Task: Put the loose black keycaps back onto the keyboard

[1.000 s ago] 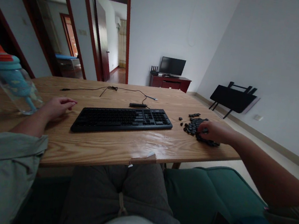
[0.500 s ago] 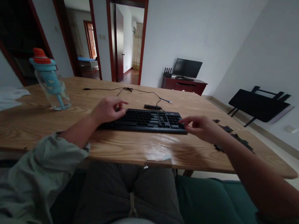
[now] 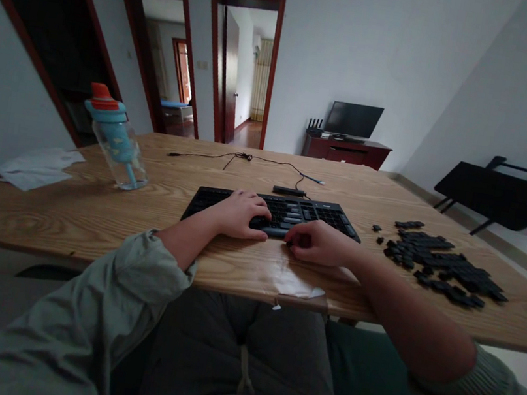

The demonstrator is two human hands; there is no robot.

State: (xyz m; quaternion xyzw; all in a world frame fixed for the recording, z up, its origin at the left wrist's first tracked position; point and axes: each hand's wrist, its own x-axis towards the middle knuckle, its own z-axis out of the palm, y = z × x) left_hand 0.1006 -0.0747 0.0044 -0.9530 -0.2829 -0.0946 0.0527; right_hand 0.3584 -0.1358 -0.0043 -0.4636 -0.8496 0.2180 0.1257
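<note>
The single view looks out from the wearer's head, forward and down over the bench, near enough that both forearms enter from the lower corners of the frame. The keyboard sits close, around the middle. The wearer's lap fills the bottom centre. Farther off, the doorways run along the upper left, and the monitor stands small, right of centre in the upper half.

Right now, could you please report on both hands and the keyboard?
Left hand resting on keyboard; right hand at its near edge, pinching a small dark piece. Hands partly hide keyboard; loose keys to its right.
</note>
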